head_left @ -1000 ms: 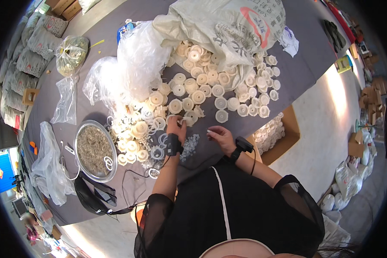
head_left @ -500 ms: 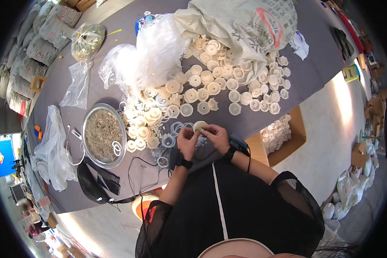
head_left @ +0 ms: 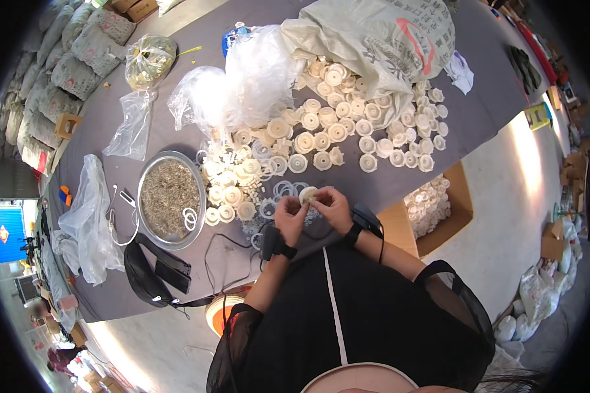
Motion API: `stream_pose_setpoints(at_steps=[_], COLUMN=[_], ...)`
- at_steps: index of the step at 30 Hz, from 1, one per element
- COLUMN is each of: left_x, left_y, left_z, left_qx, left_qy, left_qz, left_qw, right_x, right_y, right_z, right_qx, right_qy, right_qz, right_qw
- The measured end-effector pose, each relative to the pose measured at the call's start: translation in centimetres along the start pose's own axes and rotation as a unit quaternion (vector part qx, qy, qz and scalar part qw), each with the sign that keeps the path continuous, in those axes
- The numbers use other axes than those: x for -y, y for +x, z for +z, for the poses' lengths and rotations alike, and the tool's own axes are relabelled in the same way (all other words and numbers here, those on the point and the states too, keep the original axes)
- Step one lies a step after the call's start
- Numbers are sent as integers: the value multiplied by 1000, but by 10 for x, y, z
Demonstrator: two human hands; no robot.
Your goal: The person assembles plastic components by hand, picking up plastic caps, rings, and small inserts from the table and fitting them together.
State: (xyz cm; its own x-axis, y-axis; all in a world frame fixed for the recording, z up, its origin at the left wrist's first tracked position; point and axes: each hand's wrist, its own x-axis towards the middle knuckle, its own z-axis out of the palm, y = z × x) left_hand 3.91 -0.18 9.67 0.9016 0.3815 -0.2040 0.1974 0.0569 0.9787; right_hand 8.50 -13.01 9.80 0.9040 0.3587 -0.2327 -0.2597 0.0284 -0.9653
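Observation:
Both hands meet over the near edge of the table around one round off-white plastic part (head_left: 307, 193). The fingers of my left hand (head_left: 290, 218) are closed on its near left side. My right hand (head_left: 333, 209) pinches it from the right; the fingertips hide its lower portion. Just beyond lie translucent rings (head_left: 287, 188) and a scatter of small clear pieces (head_left: 252, 226). To the left is a heap of small white plastic parts (head_left: 226, 175). Farther off, many round flanged off-white parts (head_left: 322, 121) spread out from under a woven sack (head_left: 380, 39).
A round metal tray (head_left: 147, 237) of small brownish pieces stands at left, near a black pouch (head_left: 144, 275) and a phone (head_left: 173, 274). Clear plastic bags (head_left: 259, 72) lie behind the heap. Below the table's right edge, a cardboard box (head_left: 462, 196) holds white parts. Cables (head_left: 210, 262) trail beside my left forearm.
The table and its contents have shifted slightly right in the picture, as the view has turned a little. Both hands still grip the round plastic part close together.

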Motion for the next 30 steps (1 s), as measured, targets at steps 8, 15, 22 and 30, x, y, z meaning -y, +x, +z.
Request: stream_pose_setpoints(at_steps=[8,15,22,30], left_x=[-3,4,70,77], left_y=[-13,-11,-15,-12], left_z=[-6,-4,-20,-16], left_qx=[4,31,118,153], left_qy=[-54,-115,283,526], left_qz=[10,-10,83,132], left_qw=[998,993,948,826], right_x=[-4,-26,-31,-25], right_y=[6,0,0,-2], right_z=[-3,-11,-30,-28], right_qx=[76,45,-22,-4], right_qy=[66,96,275,74], right_qz=[50,52,158,97], right_qw=[994,993,948,993])
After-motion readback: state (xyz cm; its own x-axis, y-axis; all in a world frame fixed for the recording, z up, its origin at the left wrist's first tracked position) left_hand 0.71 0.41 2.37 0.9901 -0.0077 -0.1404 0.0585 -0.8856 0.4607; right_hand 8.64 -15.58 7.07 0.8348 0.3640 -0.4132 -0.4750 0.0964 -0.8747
